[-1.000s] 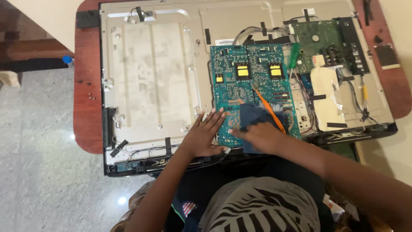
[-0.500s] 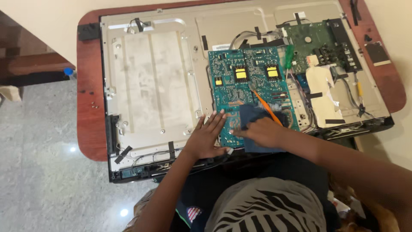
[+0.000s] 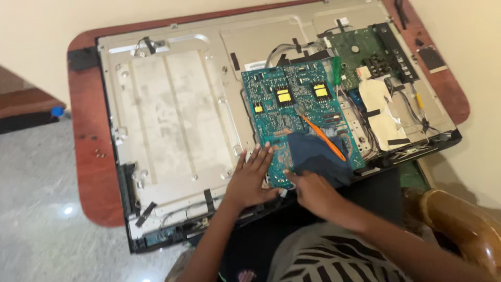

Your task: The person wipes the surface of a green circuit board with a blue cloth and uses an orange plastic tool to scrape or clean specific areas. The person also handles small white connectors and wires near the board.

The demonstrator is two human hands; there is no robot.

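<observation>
Left hand (image 3: 249, 178): fingers spread flat, gripping nothing, tips pressed on the lower left edge of the teal circuit board (image 3: 298, 112). Right hand (image 3: 312, 191): fingers laid flat on a dark blue cloth (image 3: 313, 156) covering the board's lower corner; no closed grasp visible. An orange tool (image 3: 322, 137) lies on the board beside the cloth. The board sits on an opened television's grey metal back panel (image 3: 172, 120), on a reddish-brown worktop (image 3: 91, 156). Pale tiled floor (image 3: 36, 209) lies alongside.
</observation>
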